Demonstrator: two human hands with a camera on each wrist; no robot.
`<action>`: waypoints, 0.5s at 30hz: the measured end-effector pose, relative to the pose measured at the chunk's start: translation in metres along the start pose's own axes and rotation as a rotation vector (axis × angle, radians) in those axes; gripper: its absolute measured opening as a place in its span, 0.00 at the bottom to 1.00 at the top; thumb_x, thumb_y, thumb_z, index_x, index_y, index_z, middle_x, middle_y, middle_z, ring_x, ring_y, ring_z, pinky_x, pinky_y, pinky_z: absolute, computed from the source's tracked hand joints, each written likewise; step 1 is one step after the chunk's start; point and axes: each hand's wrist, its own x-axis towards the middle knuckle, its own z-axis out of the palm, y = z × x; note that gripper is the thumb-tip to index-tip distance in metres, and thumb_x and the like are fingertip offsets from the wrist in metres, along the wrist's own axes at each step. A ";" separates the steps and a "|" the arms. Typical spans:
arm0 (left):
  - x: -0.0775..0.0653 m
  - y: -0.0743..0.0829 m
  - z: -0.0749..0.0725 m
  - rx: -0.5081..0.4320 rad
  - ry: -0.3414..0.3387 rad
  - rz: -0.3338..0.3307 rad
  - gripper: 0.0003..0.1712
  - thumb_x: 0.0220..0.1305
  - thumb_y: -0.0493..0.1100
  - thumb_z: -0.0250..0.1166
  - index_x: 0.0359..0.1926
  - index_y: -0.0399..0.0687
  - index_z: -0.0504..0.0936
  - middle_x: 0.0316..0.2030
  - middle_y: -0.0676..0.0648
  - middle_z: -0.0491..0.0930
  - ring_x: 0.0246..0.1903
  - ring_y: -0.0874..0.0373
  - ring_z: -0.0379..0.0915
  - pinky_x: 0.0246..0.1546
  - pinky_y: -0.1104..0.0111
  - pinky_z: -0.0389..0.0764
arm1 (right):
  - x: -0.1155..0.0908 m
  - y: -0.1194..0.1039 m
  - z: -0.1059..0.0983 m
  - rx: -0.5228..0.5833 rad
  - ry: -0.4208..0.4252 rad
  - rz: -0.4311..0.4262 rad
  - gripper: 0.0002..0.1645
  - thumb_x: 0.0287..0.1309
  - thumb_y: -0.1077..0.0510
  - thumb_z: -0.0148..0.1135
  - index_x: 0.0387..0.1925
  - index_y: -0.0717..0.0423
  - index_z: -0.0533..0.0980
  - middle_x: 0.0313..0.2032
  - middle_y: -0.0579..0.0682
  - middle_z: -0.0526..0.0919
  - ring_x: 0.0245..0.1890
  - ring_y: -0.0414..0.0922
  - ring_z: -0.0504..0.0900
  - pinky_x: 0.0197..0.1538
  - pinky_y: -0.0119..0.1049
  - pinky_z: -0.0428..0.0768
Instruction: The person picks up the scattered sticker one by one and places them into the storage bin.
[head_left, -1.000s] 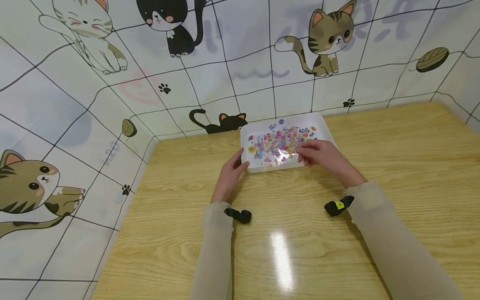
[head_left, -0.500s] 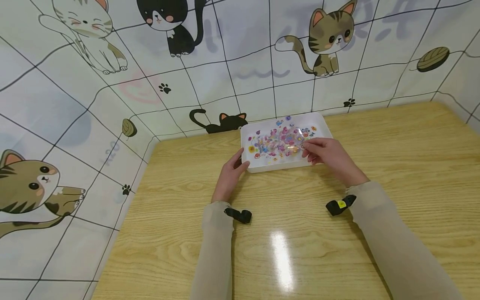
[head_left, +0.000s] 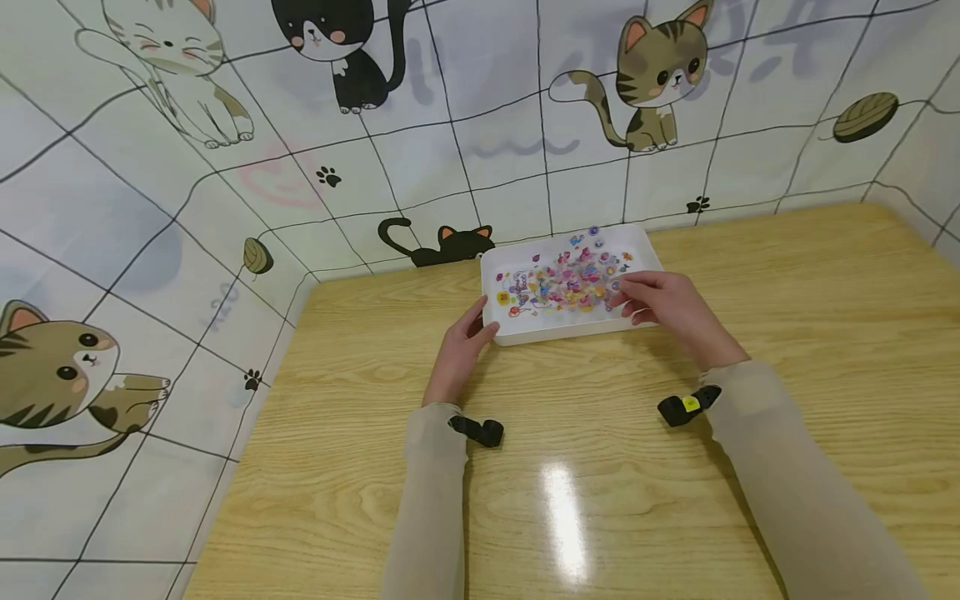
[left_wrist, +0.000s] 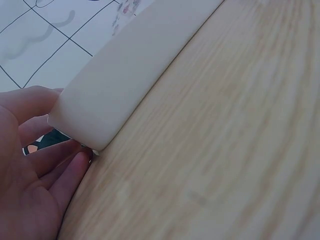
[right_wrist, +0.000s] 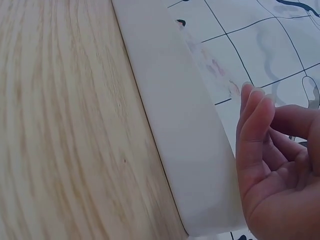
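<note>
A white shallow tray point(head_left: 551, 334) lies on the wooden table against the back wall, scattered with small colourful pictures. My left hand point(head_left: 455, 357) grips its left end, with the fingers along the side and the thumb near the front corner. At the tray's right end, my right hand point(head_left: 670, 310) pinches a clear sticker sheet point(head_left: 583, 265) between thumb and bent fingers. The sheet's small pink and purple pictures overlap those in the tray, so its outline is hard to see. In the right wrist view, the fingertips stand above the tray's wall, beside faint pink prints.
Cartoon-cat wall panels point(head_left: 510, 150) rise directly behind the tray and along the left. The wooden table point(head_left: 585, 467) stretches in front and to the right, with a bright light reflection. A black wrist camera point(head_left: 480, 431) sits on the left sleeve and another point(head_left: 686, 405) on the right.
My right hand has moved a little to the right, and the clear sheet's pictures have shifted right with it. The tray and my left hand have stayed in place.
</note>
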 end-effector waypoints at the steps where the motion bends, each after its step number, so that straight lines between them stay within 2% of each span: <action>1: 0.002 -0.004 0.000 0.003 0.005 0.000 0.31 0.62 0.49 0.55 0.65 0.61 0.59 0.63 0.51 0.60 0.61 0.58 0.56 0.59 0.63 0.58 | 0.000 0.000 0.000 0.000 -0.002 -0.002 0.29 0.60 0.44 0.49 0.52 0.63 0.70 0.40 0.53 0.80 0.35 0.44 0.76 0.37 0.34 0.77; 3: 0.006 -0.012 0.000 0.006 0.015 0.002 0.30 0.62 0.51 0.56 0.65 0.65 0.59 0.62 0.54 0.61 0.60 0.61 0.57 0.58 0.65 0.59 | -0.001 0.001 -0.001 0.000 -0.005 -0.005 0.29 0.60 0.44 0.49 0.53 0.62 0.69 0.41 0.53 0.79 0.36 0.45 0.76 0.38 0.34 0.77; 8: 0.008 -0.015 0.001 0.004 0.021 0.004 0.30 0.62 0.51 0.56 0.64 0.66 0.60 0.61 0.58 0.61 0.59 0.64 0.57 0.57 0.66 0.60 | -0.002 0.002 -0.004 0.010 0.001 -0.011 0.27 0.61 0.45 0.48 0.53 0.61 0.69 0.43 0.55 0.79 0.38 0.46 0.76 0.38 0.33 0.77; 15: 0.008 -0.016 0.001 -0.003 0.014 0.012 0.29 0.62 0.50 0.55 0.64 0.66 0.60 0.62 0.56 0.61 0.59 0.63 0.57 0.58 0.64 0.59 | -0.001 0.006 -0.007 0.011 0.004 -0.001 0.28 0.61 0.45 0.47 0.55 0.61 0.68 0.45 0.58 0.78 0.37 0.45 0.76 0.39 0.34 0.77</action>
